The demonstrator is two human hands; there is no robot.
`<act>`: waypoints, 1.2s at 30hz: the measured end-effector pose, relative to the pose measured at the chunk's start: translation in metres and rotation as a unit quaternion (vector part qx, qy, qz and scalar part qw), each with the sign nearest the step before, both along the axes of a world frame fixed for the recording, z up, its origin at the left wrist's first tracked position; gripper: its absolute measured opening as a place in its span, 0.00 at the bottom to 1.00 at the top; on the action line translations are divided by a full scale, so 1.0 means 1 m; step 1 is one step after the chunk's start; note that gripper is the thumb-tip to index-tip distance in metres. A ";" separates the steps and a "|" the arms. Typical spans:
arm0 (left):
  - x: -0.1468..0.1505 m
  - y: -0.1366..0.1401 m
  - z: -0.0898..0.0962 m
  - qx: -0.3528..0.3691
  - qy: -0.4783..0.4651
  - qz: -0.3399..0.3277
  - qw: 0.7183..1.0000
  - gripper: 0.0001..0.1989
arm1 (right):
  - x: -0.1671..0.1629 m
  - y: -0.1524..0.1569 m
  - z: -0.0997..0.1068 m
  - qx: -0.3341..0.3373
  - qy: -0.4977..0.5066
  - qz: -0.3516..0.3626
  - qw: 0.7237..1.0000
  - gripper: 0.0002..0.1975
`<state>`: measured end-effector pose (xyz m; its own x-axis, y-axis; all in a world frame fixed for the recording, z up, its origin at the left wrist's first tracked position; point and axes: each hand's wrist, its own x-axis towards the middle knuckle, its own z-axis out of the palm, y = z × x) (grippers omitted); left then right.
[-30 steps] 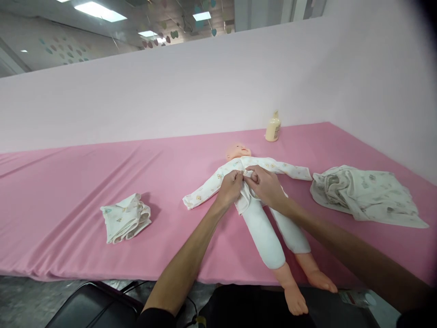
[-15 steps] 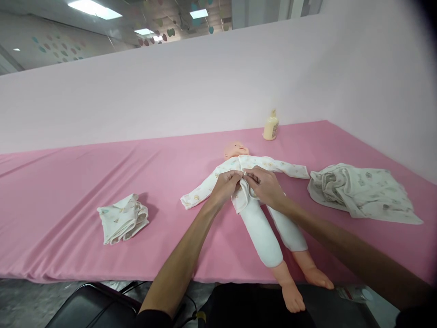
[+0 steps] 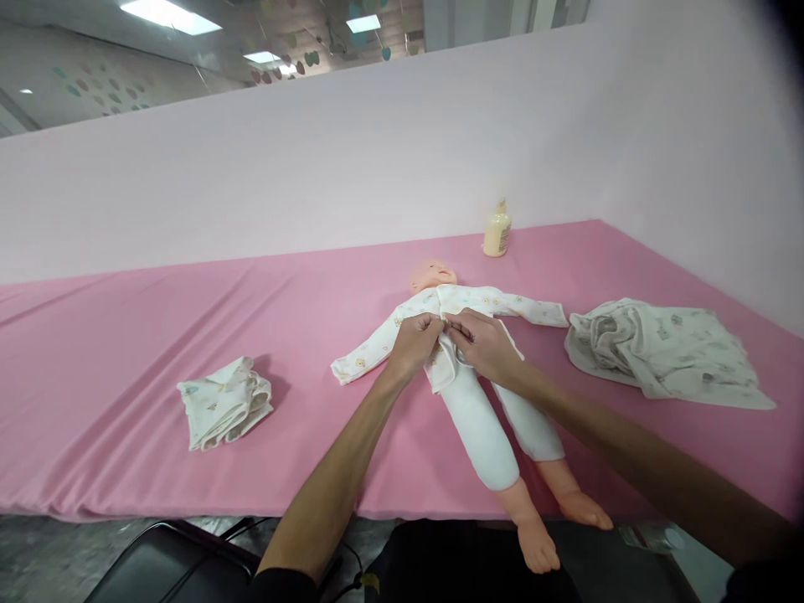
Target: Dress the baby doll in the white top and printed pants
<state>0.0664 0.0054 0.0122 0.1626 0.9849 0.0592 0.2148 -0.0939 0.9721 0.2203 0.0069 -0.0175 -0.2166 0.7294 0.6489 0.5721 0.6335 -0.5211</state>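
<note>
A baby doll [image 3: 537, 536] lies on its back, its head away from me and its feet past the table's near edge. It wears a white patterned baby shirt [image 3: 465, 296] with both sleeves spread, and white trousers [image 3: 482, 431]. At the shirt's front opening, my left hand [image 3: 415, 342] pinches one edge of the cloth. My right hand [image 3: 482, 342] pinches the opposite edge, its fingertips meeting the left ones at the middle of the chest. The fingers hide whatever small fastening may be between them. Below the hands the shirt's lower flaps hang loose over the trousers.
On the pink-covered table [image 3: 138, 335] a folded patterned cloth [image 3: 226, 404] lies to the left. A crumpled white cloth [image 3: 672, 352] sits by the right sleeve. Behind the doll stands a pale yellow pump bottle [image 3: 497, 231]. A black chair [image 3: 169, 565] is below the near edge.
Both hands stay at the shirt's front, with only slight shifts of the fingertips. The right fingers have moved a little closer to the left ones. The doll lies as before.
</note>
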 end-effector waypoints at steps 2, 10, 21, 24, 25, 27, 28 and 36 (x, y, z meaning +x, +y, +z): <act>0.000 0.001 -0.001 0.008 0.005 0.005 1.000 0.10 | 0.000 0.000 0.000 0.011 -0.014 0.009 1.000 0.09; -0.002 0.000 -0.004 0.000 -0.019 -0.022 1.000 0.11 | 0.007 -0.001 -0.010 0.075 -0.027 0.000 0.997 0.11; -0.001 0.002 -0.009 0.012 0.005 -0.015 1.000 0.11 | 0.004 -0.018 -0.003 0.164 -0.301 -0.077 0.936 0.16; -0.001 0.001 -0.009 0.027 0.024 -0.008 0.999 0.11 | 0.003 -0.017 -0.003 0.181 -0.332 -0.084 0.922 0.16; -0.002 0.000 -0.008 0.027 0.030 -0.011 0.999 0.11 | 0.003 -0.017 -0.003 0.180 -0.329 -0.079 0.924 0.16; -0.003 -0.002 -0.006 0.020 0.036 -0.026 0.999 0.11 | 0.004 -0.015 -0.004 0.164 -0.290 -0.066 0.941 0.15; -0.004 -0.003 -0.005 0.016 0.037 -0.035 0.999 0.11 | 0.005 -0.014 -0.004 0.154 -0.253 -0.063 0.953 0.14; -0.006 -0.004 -0.003 -0.002 0.041 -0.065 0.997 0.13 | 0.009 -0.017 -0.003 0.161 -0.228 -0.075 0.958 0.18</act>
